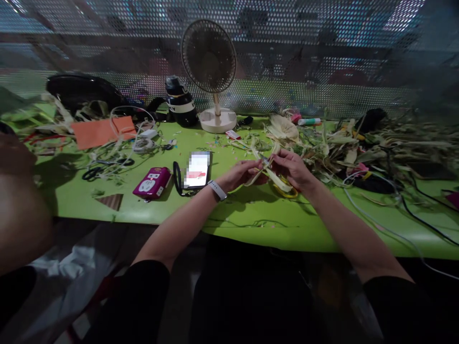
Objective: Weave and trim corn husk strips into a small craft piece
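Both my hands are raised just over the front of the green table (247, 236), close together. My left hand (245, 173), with a pale watch band on its wrist, pinches pale husk strips (274, 180). From the other side, my right hand (289, 167) has its fingers closed on the same strips where they cross. The strips look like dry corn husk, with loose ends sticking up and down. Yellow-handled scissors (289, 193) show beneath my right hand, partly covered by the strips. Whether they touch that hand is hidden.
A phone (196, 169) and a purple box-like device (152, 184) lie left of my hands. Behind stand a fan (215, 119) and a black bottle (181, 107). Husk and leaf scraps (333, 148) pile up right, with cables (390, 229). Another person's arm (21, 200) is at far left.
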### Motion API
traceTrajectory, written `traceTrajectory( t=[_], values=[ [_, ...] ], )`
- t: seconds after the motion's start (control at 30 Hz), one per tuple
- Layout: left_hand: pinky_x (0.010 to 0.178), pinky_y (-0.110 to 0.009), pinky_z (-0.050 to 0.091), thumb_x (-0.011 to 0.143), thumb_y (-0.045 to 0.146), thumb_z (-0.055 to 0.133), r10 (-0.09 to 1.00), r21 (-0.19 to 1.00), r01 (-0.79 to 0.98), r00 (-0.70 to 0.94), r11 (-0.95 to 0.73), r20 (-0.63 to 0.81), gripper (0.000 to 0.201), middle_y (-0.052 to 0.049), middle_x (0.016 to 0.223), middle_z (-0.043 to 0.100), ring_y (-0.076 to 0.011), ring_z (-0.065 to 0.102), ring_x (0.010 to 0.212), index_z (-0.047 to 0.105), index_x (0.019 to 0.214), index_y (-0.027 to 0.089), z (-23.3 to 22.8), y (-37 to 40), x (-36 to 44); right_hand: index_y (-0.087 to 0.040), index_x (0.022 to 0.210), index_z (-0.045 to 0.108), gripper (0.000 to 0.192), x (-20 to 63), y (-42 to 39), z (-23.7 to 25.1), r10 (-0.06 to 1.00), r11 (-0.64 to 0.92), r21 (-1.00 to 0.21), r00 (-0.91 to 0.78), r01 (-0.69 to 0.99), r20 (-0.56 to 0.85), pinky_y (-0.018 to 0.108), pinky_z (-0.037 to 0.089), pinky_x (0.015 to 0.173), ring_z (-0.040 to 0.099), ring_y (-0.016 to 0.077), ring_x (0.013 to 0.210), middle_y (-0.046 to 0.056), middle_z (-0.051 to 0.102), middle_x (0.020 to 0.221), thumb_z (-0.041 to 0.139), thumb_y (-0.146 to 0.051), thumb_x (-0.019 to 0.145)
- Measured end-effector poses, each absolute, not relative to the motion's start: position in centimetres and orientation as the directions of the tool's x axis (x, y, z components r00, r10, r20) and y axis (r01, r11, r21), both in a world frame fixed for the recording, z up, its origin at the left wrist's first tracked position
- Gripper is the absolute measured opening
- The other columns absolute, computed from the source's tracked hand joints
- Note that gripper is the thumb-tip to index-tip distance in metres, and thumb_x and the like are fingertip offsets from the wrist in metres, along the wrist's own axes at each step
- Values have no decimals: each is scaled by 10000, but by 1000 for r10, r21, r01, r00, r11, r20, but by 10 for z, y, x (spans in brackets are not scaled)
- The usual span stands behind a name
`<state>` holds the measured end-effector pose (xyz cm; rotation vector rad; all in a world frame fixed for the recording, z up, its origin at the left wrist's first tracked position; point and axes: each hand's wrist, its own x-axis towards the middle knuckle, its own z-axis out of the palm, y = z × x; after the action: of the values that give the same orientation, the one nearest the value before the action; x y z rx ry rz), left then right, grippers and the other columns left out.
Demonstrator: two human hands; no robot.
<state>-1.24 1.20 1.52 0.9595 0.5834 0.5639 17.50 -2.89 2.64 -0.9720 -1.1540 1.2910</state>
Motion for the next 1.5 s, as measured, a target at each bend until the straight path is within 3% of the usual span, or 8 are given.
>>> traceTrajectory(
  t=[0.2, 0.37, 0.47, 0.6, 0.77, 0.9, 1.07, 1.5],
  values=[
    [755, -290, 566, 734, 344, 809, 560, 900, -87, 807, 427, -188, 275, -98, 742, 755, -145, 704, 656, 713, 821, 101, 5, 6, -10, -198, 855, 660, 497, 172, -20, 12, 993, 93, -994, -68, -57, 97, 246, 392, 487, 486, 93, 502, -29, 587, 641, 818, -592, 597],
    [837, -273, 534, 773, 345, 773, 815, 879, -317, 566, 356, -126, 215, -70, 875, 773, -134, 715, 803, 743, 855, 149, 3, 10, -5, -237, 931, 589, 354, 181, -17, 17, 808, 408, -894, 382, 188, 449, 285, 472, 637, 551, 134, 672, -1, 580, 787, 656, -559, 800],
    [882, -276, 501, 788, 353, 752, 906, 875, -408, 417, 260, -75, 197, -77, 958, 771, -151, 698, 931, 760, 844, 165, 3, 13, -3, -239, 892, 566, 317, 178, -24, 17, 757, 445, -849, 386, 286, 527, 286, 459, 633, 527, 132, 643, -7, 549, 736, 571, -555, 871],
    [873, -264, 479, 758, 336, 773, 939, 865, -460, 341, 199, -34, 179, -68, 980, 767, -163, 674, 988, 771, 833, 173, 2, 14, -1, -212, 850, 605, 394, 158, -33, 5, 953, 250, -917, 89, 310, 290, 285, 472, 663, 561, 145, 717, 10, 620, 779, 633, -603, 814],
    [756, -255, 486, 734, 322, 794, 908, 870, -424, 414, 251, -60, 195, -69, 943, 766, -142, 665, 820, 776, 836, 157, 2, 10, 0, -209, 837, 590, 512, 138, -32, -7, 992, -54, -994, -122, -92, -42, 293, 515, 630, 576, 132, 612, -22, 600, 656, 701, -689, 694],
    [781, -288, 503, 770, 317, 763, 889, 860, -446, 457, 250, -22, 178, -73, 930, 759, -138, 665, 775, 760, 805, 142, 4, 8, 1, -206, 715, 535, 555, 139, -30, -10, 997, -47, -991, -59, -128, -39, 241, 450, 555, 469, 83, 513, -72, 486, 561, 783, -685, 579],
    [855, -280, 498, 797, 243, 737, 915, 847, -483, 403, 222, -10, 123, -45, 779, 738, -126, 669, 778, 706, 761, 130, 5, 8, 3, -213, 664, 512, 594, 144, -28, -10, 993, 114, -982, -48, 153, 108, 252, 389, 528, 444, 101, 504, -55, 469, 540, 609, -798, 687],
    [792, -229, 501, 782, 162, 743, 930, 756, -588, 361, 288, -74, 97, -23, 858, 743, -113, 687, 864, 684, 859, 167, 10, 7, 0, -202, 793, 598, 581, 151, -32, -13, 807, 425, -337, -183, 840, 561, 301, 324, 581, 522, 173, 597, 65, 634, 694, 230, -605, 991]
  ],
)
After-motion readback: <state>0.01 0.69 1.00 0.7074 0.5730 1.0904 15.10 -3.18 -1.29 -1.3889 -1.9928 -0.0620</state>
